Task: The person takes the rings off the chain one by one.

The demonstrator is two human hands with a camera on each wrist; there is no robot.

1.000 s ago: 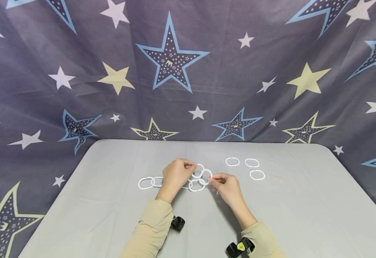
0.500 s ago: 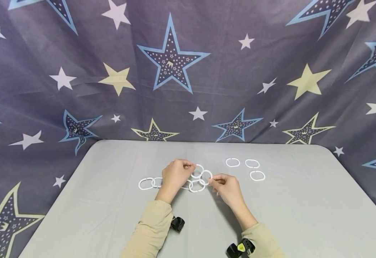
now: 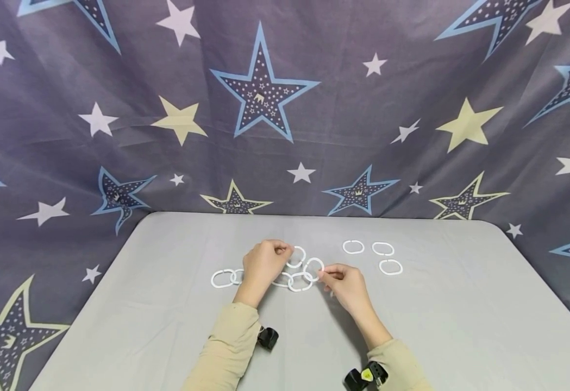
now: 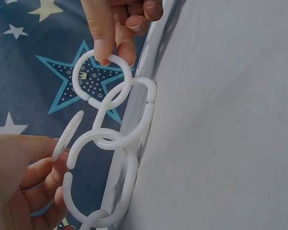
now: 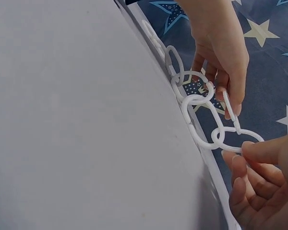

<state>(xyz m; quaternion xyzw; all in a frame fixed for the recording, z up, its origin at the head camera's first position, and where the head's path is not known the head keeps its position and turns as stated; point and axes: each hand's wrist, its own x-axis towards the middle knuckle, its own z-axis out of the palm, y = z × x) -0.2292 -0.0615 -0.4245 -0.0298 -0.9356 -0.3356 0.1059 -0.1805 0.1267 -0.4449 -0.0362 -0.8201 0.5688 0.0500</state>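
My left hand (image 3: 263,266) pinches a single white oval plastic link (image 3: 305,254) between thumb and fingertips. In the left wrist view this link (image 4: 67,134) is tilted up nearly edge-on, close beside the chain. My right hand (image 3: 347,283) pinches the end link (image 3: 314,259) of a chain of joined white links (image 3: 290,283). A small gap shows in the side of several links, such as the second chain link (image 4: 147,115). The chain runs left along the table, partly hidden behind my left hand, and ends in a far-left link (image 3: 212,278).
Three loose white links lie at the back right: one (image 3: 353,253) on the left, another (image 3: 383,254) beside it, a third (image 3: 390,273) nearer. The grey-covered table (image 3: 451,304) meets a star-patterned curtain (image 3: 343,119). Black cameras (image 3: 267,338) sit at both wrists.
My left hand has drawn slightly left with its link, which overlapped the end link before and now stands just apart from it in the head view. My right hand has barely moved.
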